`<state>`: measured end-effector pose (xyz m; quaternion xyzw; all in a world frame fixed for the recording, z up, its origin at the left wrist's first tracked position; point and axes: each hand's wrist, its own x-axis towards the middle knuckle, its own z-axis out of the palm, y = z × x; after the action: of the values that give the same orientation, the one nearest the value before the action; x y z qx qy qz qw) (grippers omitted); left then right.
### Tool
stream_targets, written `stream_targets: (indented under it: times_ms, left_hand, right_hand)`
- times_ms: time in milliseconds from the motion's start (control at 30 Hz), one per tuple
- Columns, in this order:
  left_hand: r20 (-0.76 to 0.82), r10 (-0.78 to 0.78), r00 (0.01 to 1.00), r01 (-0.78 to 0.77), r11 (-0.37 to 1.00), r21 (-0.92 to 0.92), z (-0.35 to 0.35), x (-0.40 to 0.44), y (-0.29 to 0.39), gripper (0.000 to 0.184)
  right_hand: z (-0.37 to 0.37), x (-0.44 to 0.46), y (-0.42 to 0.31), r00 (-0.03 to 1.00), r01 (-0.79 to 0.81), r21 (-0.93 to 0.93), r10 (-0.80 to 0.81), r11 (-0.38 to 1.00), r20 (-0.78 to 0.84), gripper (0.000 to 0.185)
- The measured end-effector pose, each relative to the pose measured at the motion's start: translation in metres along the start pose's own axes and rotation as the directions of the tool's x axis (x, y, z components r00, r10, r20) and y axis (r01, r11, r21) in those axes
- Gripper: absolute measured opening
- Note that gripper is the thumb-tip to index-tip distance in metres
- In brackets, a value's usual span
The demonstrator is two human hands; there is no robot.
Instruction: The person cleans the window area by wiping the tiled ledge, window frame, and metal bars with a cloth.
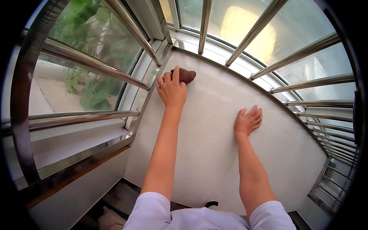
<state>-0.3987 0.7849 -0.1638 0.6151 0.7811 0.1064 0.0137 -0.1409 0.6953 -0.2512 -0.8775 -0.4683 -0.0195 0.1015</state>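
Observation:
My left hand [171,91], with a ring on one finger, is closed over a dark brown cloth [188,76] near the far left corner of a pale stone ledge [207,126]. The cloth is bunched up and lies against the ledge surface, sticking out to the right of my fingers. Farther right, my right hand [249,120] rests on the same ledge with its fingers stretched out, holding nothing. Its fingertips point toward the curved window side.
Metal bars [257,30] stand along the curved far and right edge, with window glass behind. More bars [92,63] line the left side, and green plants [86,84] show through the glass there. Below the ledge at lower left is a dark space with a beige item [111,219].

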Motion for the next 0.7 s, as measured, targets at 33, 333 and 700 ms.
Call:
stream_targets:
  times_ms: [33,333,700]
  left_hand:
    - [-0.022,0.003,1.000,-0.005,0.997,-0.083,0.031,0.015,0.004,0.051]
    - [0.012,0.459,0.888,-0.401,0.787,-0.468,0.074,-0.039,0.110,0.043]
    - [0.206,0.619,0.758,-0.377,0.673,-0.637,-0.042,-0.240,-0.034,0.037]
  right_hand:
    - [0.000,0.000,0.000,1.000,0.008,0.011,-0.008,1.000,-0.007,0.059]
    - [0.000,0.000,0.000,1.000,0.015,-0.005,-0.015,1.000,-0.007,0.058]
    - [0.005,0.000,0.005,0.999,0.038,0.002,-0.038,0.999,-0.034,0.058]
